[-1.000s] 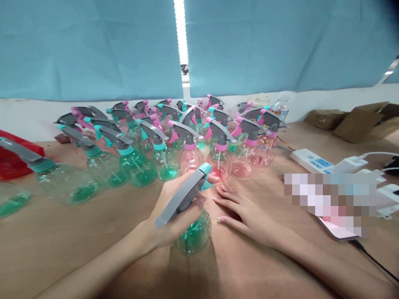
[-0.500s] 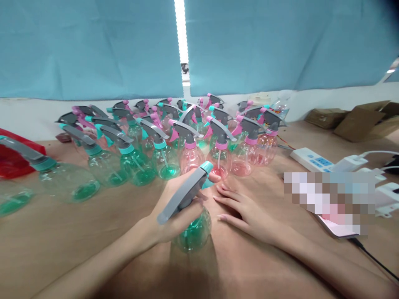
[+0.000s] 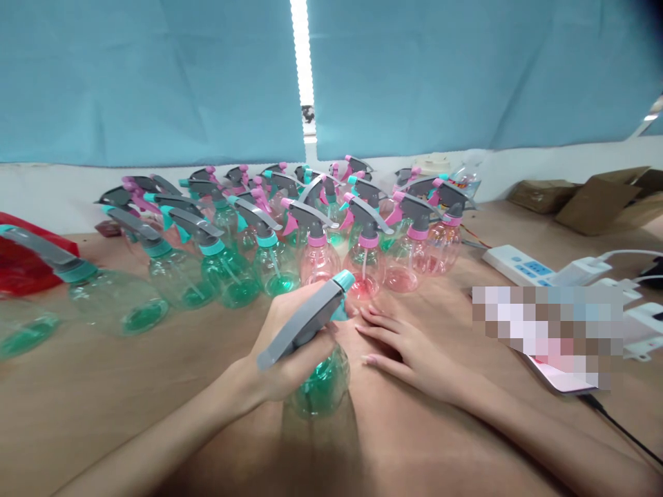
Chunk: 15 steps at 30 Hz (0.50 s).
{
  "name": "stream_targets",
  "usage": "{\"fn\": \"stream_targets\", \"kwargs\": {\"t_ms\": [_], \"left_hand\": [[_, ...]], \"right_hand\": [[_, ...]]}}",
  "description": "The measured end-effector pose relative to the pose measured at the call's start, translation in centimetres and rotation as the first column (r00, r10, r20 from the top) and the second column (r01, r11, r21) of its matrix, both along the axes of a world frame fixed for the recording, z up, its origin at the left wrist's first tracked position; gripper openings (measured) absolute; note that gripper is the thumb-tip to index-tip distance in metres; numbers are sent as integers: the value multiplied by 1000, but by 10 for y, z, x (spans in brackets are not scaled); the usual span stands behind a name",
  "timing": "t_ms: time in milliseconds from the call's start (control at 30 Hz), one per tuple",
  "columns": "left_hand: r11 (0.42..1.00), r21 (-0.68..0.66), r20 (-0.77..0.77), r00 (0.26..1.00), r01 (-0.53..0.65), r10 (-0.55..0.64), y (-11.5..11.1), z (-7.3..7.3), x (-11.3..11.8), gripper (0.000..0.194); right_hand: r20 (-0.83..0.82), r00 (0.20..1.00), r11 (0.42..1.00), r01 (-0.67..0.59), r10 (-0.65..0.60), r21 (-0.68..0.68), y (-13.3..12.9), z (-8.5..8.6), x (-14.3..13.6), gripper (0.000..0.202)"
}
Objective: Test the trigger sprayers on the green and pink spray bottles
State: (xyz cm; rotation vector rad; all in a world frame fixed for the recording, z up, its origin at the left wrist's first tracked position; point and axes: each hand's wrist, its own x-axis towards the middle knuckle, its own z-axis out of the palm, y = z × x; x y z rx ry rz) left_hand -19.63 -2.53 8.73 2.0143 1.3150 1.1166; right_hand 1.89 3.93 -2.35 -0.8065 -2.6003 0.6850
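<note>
My left hand is wrapped round the neck of a spray bottle with a clear green body, a grey head and a turquoise nozzle. The bottle stands near the front of the table, its nozzle pointing away to the right. A little of the turquoise trigger shows by my fingers; the fingertips are hidden behind the head. Just to the right, my right hand lies palm down on the wooden table, fingers spread and holding nothing. Beyond both hands stands a pink spray bottle.
Several green and pink spray bottles stand in rows across the back and left. A red bag lies at far left. On the right are a power strip with plugged-in chargers, a phone on a cable and cardboard boxes.
My left fingers have curled in on the trigger; a fingertip that showed beyond it is now hidden. The bottle's head has shifted slightly. My right hand stays nearly still.
</note>
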Motion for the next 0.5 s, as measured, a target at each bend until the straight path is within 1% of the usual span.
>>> {"fn": "stream_targets", "kwargs": {"t_ms": [100, 233, 300, 367, 500], "left_hand": [[996, 55, 17, 997, 70, -71, 1, 0, -1, 12], [998, 17, -19, 998, 62, -62, 0, 0, -3, 11], [998, 32, -28, 998, 60, -59, 0, -1, -3, 9], [998, 45, -7, 999, 44, -43, 0, -2, -2, 9], [999, 9, 100, 994, -41, 40, -2, -3, 5, 14]], "right_hand": [[1, 1000, 1000, 4, -4, -3, 0, 0, 0, 56], [-8, 1000, 1000, 14, -14, -7, 0, -1, 1, 55], [-20, 1000, 1000, 16, -16, -10, 0, -1, 1, 55], [-17, 1000, 1000, 7, -7, -10, 0, -1, 1, 55], [4, 1000, 1000, 1, -1, -15, 0, 1, 0, 57]]}}
